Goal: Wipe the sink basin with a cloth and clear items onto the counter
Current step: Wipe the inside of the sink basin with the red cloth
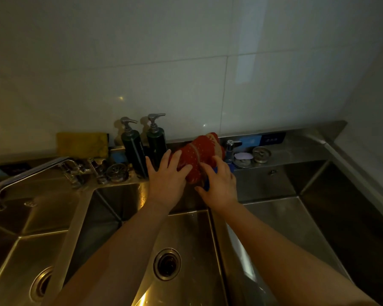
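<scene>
both forearms are reaching up over the middle sink basin (pixel 186 228), its drain (pixel 167 264) lying at 6 o'clock. left hand (pixel 167 184) and right hand (pixel 219 186) are each gripping the red cloth (pixel 199 157) above the basin's back rim. the bunched cloth is running its long axis from 7 toward 1 o'clock, far end pointing at the wall. two dark pump bottles (pixel 144 146) are standing at 11 o'clock, a small tap (pixel 230 149) at 1 o'clock.
</scene>
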